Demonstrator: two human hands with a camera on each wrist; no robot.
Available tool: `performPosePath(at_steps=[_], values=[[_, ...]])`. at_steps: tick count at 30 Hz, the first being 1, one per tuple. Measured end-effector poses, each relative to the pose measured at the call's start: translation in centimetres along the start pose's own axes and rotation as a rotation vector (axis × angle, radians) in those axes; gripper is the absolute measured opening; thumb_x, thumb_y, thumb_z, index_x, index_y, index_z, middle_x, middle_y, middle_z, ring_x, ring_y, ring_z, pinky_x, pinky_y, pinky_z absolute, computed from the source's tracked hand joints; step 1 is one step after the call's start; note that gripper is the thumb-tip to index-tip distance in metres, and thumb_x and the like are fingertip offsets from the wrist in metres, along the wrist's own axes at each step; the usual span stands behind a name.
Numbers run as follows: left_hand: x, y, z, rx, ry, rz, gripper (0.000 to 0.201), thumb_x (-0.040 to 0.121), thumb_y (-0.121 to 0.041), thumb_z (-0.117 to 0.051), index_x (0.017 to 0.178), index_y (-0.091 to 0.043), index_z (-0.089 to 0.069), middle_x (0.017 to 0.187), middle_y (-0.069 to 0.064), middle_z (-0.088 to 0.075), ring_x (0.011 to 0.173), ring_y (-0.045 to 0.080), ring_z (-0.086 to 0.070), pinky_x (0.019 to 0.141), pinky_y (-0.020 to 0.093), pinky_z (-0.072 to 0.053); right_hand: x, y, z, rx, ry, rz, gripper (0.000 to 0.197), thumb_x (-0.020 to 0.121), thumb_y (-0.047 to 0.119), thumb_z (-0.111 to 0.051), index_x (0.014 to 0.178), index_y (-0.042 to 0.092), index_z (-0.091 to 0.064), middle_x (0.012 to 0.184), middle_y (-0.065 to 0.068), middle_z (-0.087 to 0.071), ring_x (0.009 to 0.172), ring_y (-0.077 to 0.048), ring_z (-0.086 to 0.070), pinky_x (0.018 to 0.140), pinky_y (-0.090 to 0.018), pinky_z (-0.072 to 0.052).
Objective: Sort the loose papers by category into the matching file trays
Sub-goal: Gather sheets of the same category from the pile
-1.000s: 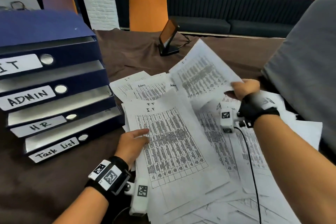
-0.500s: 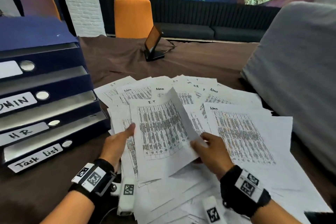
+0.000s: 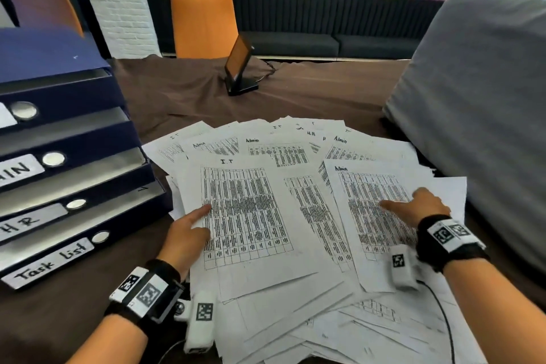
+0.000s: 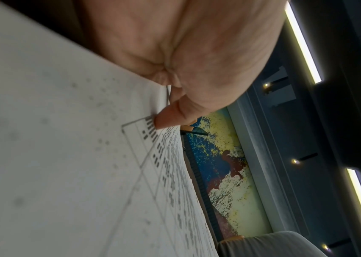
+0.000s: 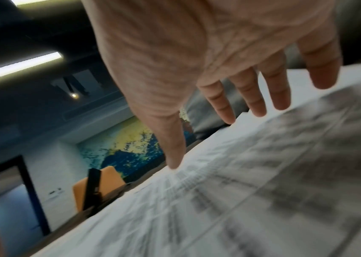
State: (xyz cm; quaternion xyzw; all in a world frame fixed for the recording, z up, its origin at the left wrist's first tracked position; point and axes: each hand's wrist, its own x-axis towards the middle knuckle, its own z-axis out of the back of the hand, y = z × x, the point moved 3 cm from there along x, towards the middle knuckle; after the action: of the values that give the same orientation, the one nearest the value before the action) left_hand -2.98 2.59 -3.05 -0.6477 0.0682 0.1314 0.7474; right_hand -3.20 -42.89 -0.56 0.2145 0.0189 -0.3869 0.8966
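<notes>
Trays (image 3: 74,139), dark blue and stacked, stand to the left of the left hand (image 3: 184,235), their labels partly reading HR and Task list. That hand grips the left edge of the sheet headed I.T (image 3: 245,216), thumb pressed on its printed table and the other fingers out of sight beneath. Farther right, past more loose papers (image 3: 295,319) spread on the brown cloth (image 3: 183,97), the right hand (image 3: 419,207) lies with fingers straight and spread, fingertips (image 5: 174,165) touching the sheet headed Admin (image 3: 375,216).
</notes>
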Motion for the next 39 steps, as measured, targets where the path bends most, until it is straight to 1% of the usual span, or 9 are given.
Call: performPosePath(at_steps=[2, 7, 15, 20, 23, 26, 29, 34, 39], values=[[0.3, -0.1, 0.1, -0.004, 0.009, 0.006, 0.062, 0.088, 0.017, -0.044, 0.134, -0.021, -0.061, 0.126, 0.000, -0.060, 0.071, 0.006, -0.050, 0.054, 0.007, -0.043, 0.2, -0.7, 0.5, -0.049, -0.010, -0.017, 0.106, 0.058, 0.074, -0.077, 0.136, 0.010, -0.046, 0.139, -0.019, -0.051, 0.129, -0.041, -0.045, 0.106, -0.050, -0.041], [1.0, -2.5, 1.2, -0.202, 0.059, -0.026, 0.060, 0.084, 0.016, -0.047, 0.119, -0.026, -0.073, 0.141, 0.000, -0.058, 0.135, 0.023, -0.048, 0.117, 0.042, -0.034, -5.9, 3.1, 0.8, 0.370, 0.121, 0.273, 0.071, 0.077, 0.069, -0.065, 0.120, 0.013, -0.063, 0.111, -0.009, -0.071, 0.095, -0.021, -0.068, 0.076, -0.033, -0.053], [-2.0, -5.7, -0.5, -0.271, 0.189, -0.188, 0.070, 0.086, 0.020, -0.053, 0.135, -0.029, -0.061, 0.142, -0.002, -0.058, 0.131, 0.020, -0.054, 0.113, 0.045, -0.041, -13.9, 10.5, -3.0, 0.757, 0.842, 0.396, 0.059, 0.069, 0.043, -0.085, 0.114, 0.008, -0.070, 0.111, -0.010, -0.074, 0.108, -0.029, -0.069, 0.104, -0.047, -0.048], [-1.3, -4.4, -0.7, -0.262, 0.095, -0.141, 0.095, 0.086, 0.001, -0.072, 0.155, -0.041, -0.022, 0.133, 0.000, -0.060, 0.112, 0.021, -0.068, 0.087, 0.039, -0.057, -10.5, 8.7, -2.4, 0.666, 0.561, 0.296, 0.025, 0.082, 0.012, -0.078, 0.100, -0.003, -0.069, 0.080, -0.016, -0.074, 0.066, -0.029, -0.070, 0.069, -0.044, -0.062], [-0.2, -3.6, 0.7, -0.265, -0.007, -0.048, 0.086, 0.088, -0.003, -0.072, 0.156, -0.029, -0.024, 0.138, 0.006, -0.056, 0.114, 0.025, -0.065, 0.086, 0.039, -0.056, -6.8, 4.9, 0.2, 0.692, 0.399, 0.161, 0.030, 0.082, 0.009, -0.077, 0.105, -0.007, -0.066, 0.094, -0.027, -0.072, 0.072, -0.032, -0.066, 0.079, -0.055, -0.059], [1.0, -2.3, 1.9, -0.286, -0.071, 0.018, 0.082, 0.088, -0.004, -0.073, 0.155, -0.020, -0.028, 0.141, 0.008, -0.053, 0.115, 0.024, -0.063, 0.090, 0.040, -0.055, -4.3, 0.9, 3.0, 0.791, 0.329, 0.077, 0.040, 0.077, 0.003, -0.076, 0.112, -0.010, -0.064, 0.103, -0.026, -0.071, 0.068, -0.029, -0.071, 0.066, -0.040, -0.062], [1.8, -1.6, 2.3, -0.314, -0.090, 0.059, 0.083, 0.088, -0.004, -0.073, 0.155, -0.016, -0.027, 0.144, 0.012, -0.050, 0.114, 0.026, -0.064, 0.100, 0.045, -0.052, -2.8, -2.1, 5.0, 0.897, 0.371, -0.017, 0.074, 0.050, 0.013, -0.089, 0.117, -0.003, -0.063, 0.095, -0.020, -0.074, 0.066, -0.028, -0.073, 0.059, -0.043, -0.061], [1.3, -1.6, 1.1, -0.341, -0.028, 0.082, 0.074, 0.089, -0.003, -0.071, 0.152, -0.012, -0.033, 0.133, 0.012, -0.060, 0.115, 0.033, -0.065, 0.088, 0.039, -0.055, -3.2, -2.5, 4.7, 0.953, 0.431, -0.048, 0.055, 0.070, 0.013, -0.074, 0.122, -0.001, -0.061, 0.100, -0.026, -0.072, 0.070, -0.037, -0.073, 0.070, -0.062, -0.056], [0.3, -2.2, -0.5, -0.346, 0.042, 0.047, 0.071, 0.082, -0.033, -0.077, 0.143, -0.013, -0.048, 0.120, 0.008, -0.068, 0.106, 0.026, -0.070, 0.083, 0.037, -0.058, -6.4, 2.2, 1.7, 0.894, 0.494, 0.145, 0.028, 0.087, 0.005, -0.068, 0.113, -0.004, -0.065, 0.095, -0.021, -0.075, 0.072, -0.031, -0.074, 0.057, -0.033, -0.060]])
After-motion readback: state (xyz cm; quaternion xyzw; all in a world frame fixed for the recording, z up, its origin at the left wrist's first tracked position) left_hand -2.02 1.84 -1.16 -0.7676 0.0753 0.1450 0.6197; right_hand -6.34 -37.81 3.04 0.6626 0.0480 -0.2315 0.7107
